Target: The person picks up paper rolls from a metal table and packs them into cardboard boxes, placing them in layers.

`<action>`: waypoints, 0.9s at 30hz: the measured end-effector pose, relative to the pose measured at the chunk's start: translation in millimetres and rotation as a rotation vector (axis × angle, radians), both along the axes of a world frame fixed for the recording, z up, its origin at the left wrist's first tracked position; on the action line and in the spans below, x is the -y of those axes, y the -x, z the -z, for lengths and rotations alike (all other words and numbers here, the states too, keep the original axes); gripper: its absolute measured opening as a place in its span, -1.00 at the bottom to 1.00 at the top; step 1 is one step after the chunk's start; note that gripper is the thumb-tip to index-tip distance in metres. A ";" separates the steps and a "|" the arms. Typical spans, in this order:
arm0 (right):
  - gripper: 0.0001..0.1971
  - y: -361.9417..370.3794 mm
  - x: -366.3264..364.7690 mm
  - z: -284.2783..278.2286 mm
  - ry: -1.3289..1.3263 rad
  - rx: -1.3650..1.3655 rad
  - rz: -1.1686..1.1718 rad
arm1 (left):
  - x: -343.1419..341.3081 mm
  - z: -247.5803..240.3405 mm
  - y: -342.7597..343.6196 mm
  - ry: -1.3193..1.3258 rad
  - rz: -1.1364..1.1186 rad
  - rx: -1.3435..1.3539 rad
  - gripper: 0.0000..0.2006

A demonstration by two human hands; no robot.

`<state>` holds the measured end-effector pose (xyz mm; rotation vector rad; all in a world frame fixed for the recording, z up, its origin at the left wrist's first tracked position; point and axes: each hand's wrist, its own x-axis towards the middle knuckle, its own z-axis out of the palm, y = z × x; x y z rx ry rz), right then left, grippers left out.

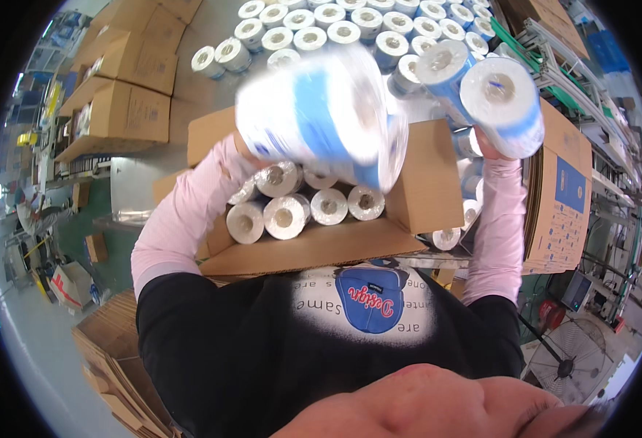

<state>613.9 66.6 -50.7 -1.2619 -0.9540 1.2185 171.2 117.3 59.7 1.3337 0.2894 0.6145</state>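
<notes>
An open cardboard carton point(291, 255) stands before me with several white paper rolls point(286, 216) upright inside. Over it, my left hand point(245, 153) grips wrapped paper rolls point(313, 109) with blue bands; they are tilted and smeared by motion. At least two rolls overlap there, and most of the fingers are hidden behind them. Right of the carton, my right hand point(491, 144) is closed around a similar paper roll point(502, 102). Another roll point(446, 73) leans against that one; whether my hand holds it too is hidden.
Many wrapped rolls point(343, 33) stand on the metal table point(197, 91) beyond the carton. Filled cartons point(135, 117) line the left. Flattened cartons point(558, 204) are stacked at the right, with more flat cardboard point(127, 343) at lower left. A floor fan point(569, 361) stands at lower right.
</notes>
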 end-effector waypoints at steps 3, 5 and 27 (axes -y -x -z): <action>-0.45 59.2 28.9 -89.5 -0.069 -0.093 -0.608 | 45.4 39.0 31.1 -0.095 0.008 -0.532 -0.61; -0.55 113.5 24.6 -123.1 -0.295 0.502 -0.921 | 82.9 46.0 35.8 -0.645 -0.156 -0.851 -0.77; -0.83 213.9 49.1 -19.9 -0.510 1.257 -0.886 | -34.1 56.8 -137.9 -0.974 -0.215 -0.464 -0.68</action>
